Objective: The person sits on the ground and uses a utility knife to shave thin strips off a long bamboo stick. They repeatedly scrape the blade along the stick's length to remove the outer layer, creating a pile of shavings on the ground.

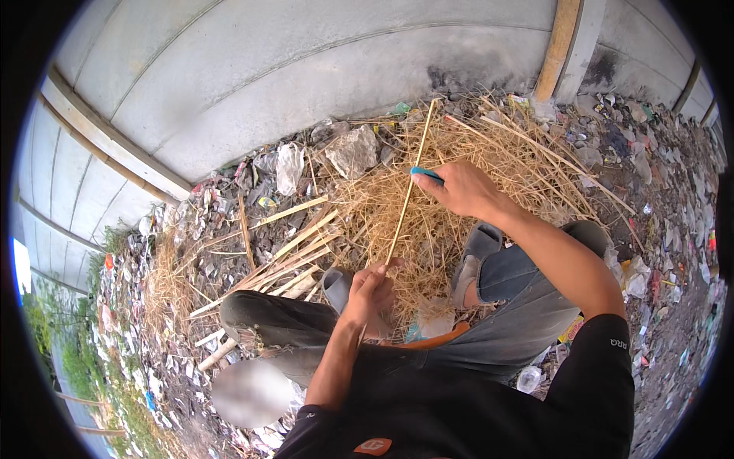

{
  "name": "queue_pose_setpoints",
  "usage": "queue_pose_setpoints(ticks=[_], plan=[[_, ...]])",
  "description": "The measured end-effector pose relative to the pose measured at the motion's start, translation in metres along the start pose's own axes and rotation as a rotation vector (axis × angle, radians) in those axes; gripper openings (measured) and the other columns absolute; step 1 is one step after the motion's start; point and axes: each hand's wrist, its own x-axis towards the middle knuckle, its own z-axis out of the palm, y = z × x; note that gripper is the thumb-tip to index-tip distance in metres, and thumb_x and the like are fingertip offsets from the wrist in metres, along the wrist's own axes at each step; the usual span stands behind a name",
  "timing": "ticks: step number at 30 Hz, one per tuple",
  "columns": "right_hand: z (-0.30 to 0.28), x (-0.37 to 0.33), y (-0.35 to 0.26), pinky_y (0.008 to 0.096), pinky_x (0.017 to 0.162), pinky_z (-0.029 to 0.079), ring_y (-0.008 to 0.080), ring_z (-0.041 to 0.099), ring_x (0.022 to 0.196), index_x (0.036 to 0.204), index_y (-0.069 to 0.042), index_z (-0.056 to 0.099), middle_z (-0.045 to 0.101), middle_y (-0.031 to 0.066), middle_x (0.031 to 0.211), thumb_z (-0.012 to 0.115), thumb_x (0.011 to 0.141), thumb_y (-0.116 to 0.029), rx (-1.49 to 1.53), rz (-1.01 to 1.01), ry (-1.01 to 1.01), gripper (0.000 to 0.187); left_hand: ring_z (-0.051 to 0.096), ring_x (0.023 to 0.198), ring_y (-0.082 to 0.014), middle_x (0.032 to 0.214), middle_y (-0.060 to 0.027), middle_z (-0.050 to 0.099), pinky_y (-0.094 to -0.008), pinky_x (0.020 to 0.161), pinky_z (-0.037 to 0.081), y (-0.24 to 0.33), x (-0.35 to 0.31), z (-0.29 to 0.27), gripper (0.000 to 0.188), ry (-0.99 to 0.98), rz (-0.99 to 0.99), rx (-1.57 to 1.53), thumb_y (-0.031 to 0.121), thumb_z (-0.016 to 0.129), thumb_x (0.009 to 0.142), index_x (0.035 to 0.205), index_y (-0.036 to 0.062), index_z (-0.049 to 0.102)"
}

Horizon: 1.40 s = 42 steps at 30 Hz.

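Observation:
A long, thin bamboo strip (409,183) slants from near the wall down toward my body. My left hand (370,294) is closed around its lower part, between my knees. Higher up, my right hand (464,190) grips a teal-handled knife (427,175), whose end rests at or against the strip; the blade cannot be made out. Beneath both hands lies a heap of straw-coloured shavings (436,229). Several split bamboo pieces (294,249) are piled left of my left hand, beside my leg.
A grey panel wall (344,69) stands ahead, with a wooden post (556,53) against it. A big stone (353,151) and a clear plastic bag (290,168) lie near its base. Litter covers the ground on both sides. My sandalled feet (468,268) flank the shavings.

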Motion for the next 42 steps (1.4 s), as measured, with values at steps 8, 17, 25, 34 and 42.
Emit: queue_pose_setpoints(ticks=[8,17,25,34,42], plan=[[0.025,-0.024,-0.043,0.0454,0.048,0.050,0.0297,0.060,0.046,0.064,-0.004,0.063,0.054,0.0114,0.050,0.040,0.100,-0.074,0.020,-0.175,-0.189,0.082,0.023,0.047,-0.0038,0.058,0.0082,0.027,-0.0224,0.045,0.023,0.000,-0.001,-0.020,0.046,0.031,0.022,-0.031,0.029,0.047,0.111,0.142,-0.0037,0.053],[0.042,-0.031,-0.059,0.0483,0.053,0.055,0.0347,0.066,0.053,0.071,-0.003,0.070,0.060,0.0150,0.054,0.046,0.099,-0.070,-0.073,-0.259,-0.301,0.076,0.027,0.045,-0.0052,0.059,0.0073,0.032,-0.0216,0.042,0.025,-0.001,-0.003,-0.023,0.040,0.074,-0.037,-0.094,0.023,0.054,0.102,0.136,0.0018,0.058],[0.013,-0.035,-0.063,0.0503,0.061,0.055,0.0389,0.070,0.065,0.080,-0.003,0.073,0.067,0.0186,0.063,0.053,0.099,-0.065,-0.249,-0.192,-0.384,0.068,0.026,0.048,-0.0039,0.063,0.0099,0.030,-0.0233,0.044,0.023,-0.006,0.013,-0.010,0.025,-0.082,-0.059,-0.191,0.014,0.051,0.105,0.126,0.0036,0.060],[0.045,-0.039,-0.071,0.0507,0.057,0.052,0.0404,0.067,0.058,0.077,-0.002,0.071,0.062,0.0184,0.056,0.051,0.102,-0.062,-0.121,-0.156,-0.405,0.068,0.031,0.042,-0.0050,0.060,0.0063,0.038,-0.0228,0.041,0.024,-0.011,0.010,-0.027,0.051,-0.103,0.040,-0.201,-0.002,0.054,0.085,0.137,-0.0016,0.056],[0.060,-0.045,-0.068,0.0498,0.053,0.054,0.0398,0.068,0.055,0.074,-0.001,0.070,0.062,0.0198,0.054,0.049,0.102,-0.063,-0.040,-0.215,-0.362,0.071,0.033,0.043,-0.0050,0.059,0.0066,0.039,-0.0229,0.042,0.024,-0.003,0.003,-0.022,0.060,-0.052,0.053,-0.118,-0.005,0.055,0.082,0.142,0.0003,0.055]])
